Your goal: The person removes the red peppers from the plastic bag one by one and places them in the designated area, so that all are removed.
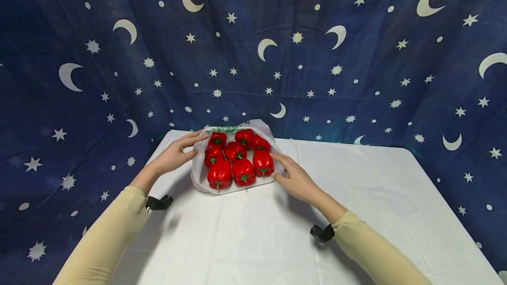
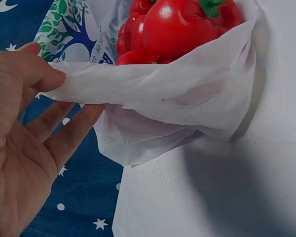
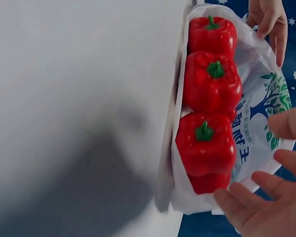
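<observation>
Thumb and fingers of the left hand (image 1: pixel 176 153) pinch the rim of a white plastic bag (image 1: pixel 197 168), the thumb on one side of the film and fingers on the other, with the lower fingers lightly bent and set apart beneath the folded edge. On the opposite side, the right hand (image 1: pixel 299 183) has its fingers spread wide and slightly bent, the fingertips at the bag's side just beside the nearest pepper; whether they touch it, I cannot tell, and no clear hold shows. Both forearms, in pale yellow sleeves (image 1: pixel 104 232), slant inward from the lower corners, the wrists angled so that the palms face each other across the bag. Each wrist carries a black band (image 1: pixel 159 202) just at the cuff. Between the hands, eight red peppers (image 1: pixel 243 173) with green stems show inside the bag, crowded together toward its front. It rests near the far edge of the white-covered table (image 1: pixel 253 241), before a dark blue curtain (image 1: pixel 237 69) of moons and stars, its back wall printed with a green tree (image 3: pixel 274 98) and blue lettering.
</observation>
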A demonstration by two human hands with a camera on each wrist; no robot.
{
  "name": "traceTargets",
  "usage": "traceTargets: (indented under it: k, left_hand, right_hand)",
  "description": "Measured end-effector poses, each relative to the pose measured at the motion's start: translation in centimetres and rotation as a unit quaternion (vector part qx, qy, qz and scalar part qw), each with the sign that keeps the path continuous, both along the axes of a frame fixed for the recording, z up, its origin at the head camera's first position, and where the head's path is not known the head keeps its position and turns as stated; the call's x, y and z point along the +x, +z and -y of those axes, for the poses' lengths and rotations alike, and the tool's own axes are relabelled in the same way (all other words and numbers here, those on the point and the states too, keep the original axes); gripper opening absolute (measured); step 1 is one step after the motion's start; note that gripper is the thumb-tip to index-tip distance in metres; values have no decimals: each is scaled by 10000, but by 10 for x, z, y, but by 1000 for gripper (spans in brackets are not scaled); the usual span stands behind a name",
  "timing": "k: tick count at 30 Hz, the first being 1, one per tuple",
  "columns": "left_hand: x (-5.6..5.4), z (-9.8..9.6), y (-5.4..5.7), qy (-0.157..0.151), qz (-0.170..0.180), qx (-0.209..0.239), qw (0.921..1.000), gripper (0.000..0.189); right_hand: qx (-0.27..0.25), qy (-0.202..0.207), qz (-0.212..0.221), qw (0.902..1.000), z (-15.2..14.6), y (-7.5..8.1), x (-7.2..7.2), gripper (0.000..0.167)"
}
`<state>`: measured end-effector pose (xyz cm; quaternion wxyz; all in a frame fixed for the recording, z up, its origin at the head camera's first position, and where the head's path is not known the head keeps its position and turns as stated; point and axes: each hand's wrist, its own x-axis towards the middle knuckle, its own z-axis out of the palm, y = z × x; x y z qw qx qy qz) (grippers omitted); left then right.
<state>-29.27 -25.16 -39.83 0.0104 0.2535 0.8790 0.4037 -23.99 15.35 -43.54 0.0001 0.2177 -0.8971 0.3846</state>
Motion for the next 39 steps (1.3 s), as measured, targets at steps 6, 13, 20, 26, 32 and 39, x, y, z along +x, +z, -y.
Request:
traceTargets:
  k: [6, 13, 20, 26, 32, 39]
  left_hand:
    - [0, -1, -2, -35, 2, 146, 9999, 56]
    - [1, -1, -4, -24, -50, 255, 9997, 55]
    - [4, -3, -3, 130, 177, 265, 9994, 55]
    - [8, -8, -1, 7, 114, 300, 9995, 58]
    - [9, -14, 2, -158, 31, 300, 9994, 60]
    - [9, -16, 3, -137, 10, 219, 9997, 62]
  right_hand:
    - [-224, -192, 456, 9985, 9, -1, -5, 61]
    - [-358, -464, 1016, 9931, 16, -5, -13, 64]
    - [-550, -511, 1180, 9902, 21, -13, -22, 70]
    - [-715, -566, 1313, 9871, 21, -19, -31, 72]
    - [-978, -576, 1501, 9821, 24, -21, -39, 77]
    - [-1353, -569, 1934, 9701, 30, -20, -50, 88]
